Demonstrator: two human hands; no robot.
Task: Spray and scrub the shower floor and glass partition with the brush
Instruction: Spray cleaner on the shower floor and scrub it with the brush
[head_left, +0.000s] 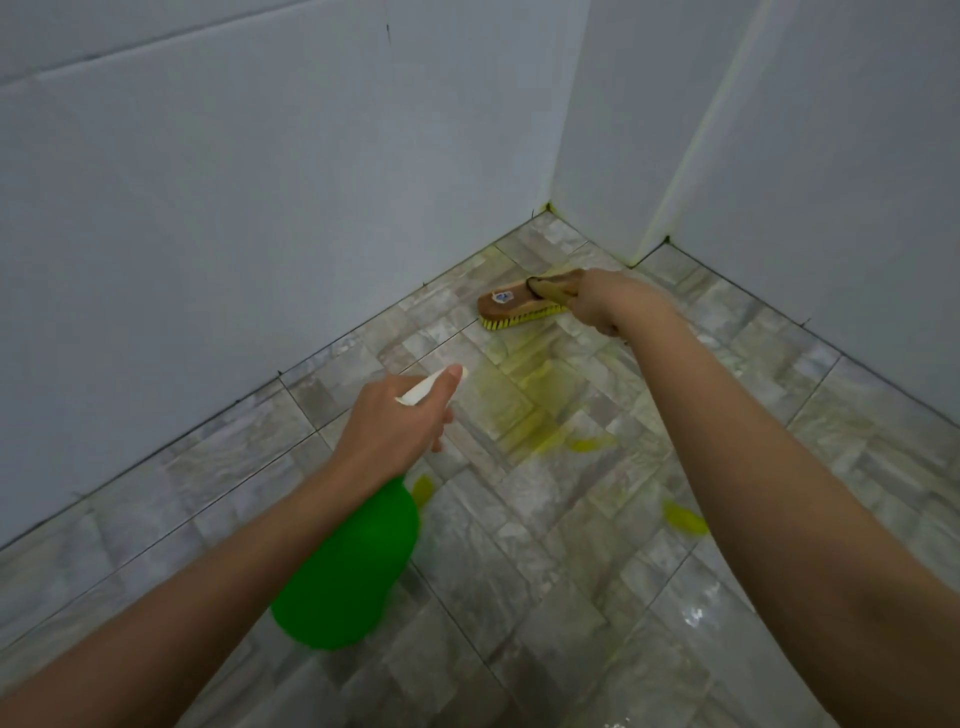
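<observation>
Brush (511, 306) on floor (779, 415), juts left from R hand (597, 304) grip round end; L hand (395, 421) grips spray bottle (353, 566).

Brush (519, 306) on floor (571, 597) near far corner (549, 209), right hand (597, 304) gripping its right end. Bottle (353, 561) held in left hand (400, 421), nearer and left of brush. Wet patch (524, 410) on floor between them.

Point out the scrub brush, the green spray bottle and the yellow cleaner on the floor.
scrub brush (514, 307): head view, on its wooden back.
green spray bottle (353, 571): head view, on its green body.
yellow cleaner (540, 434): head view, on the brightest streaked patch.
</observation>
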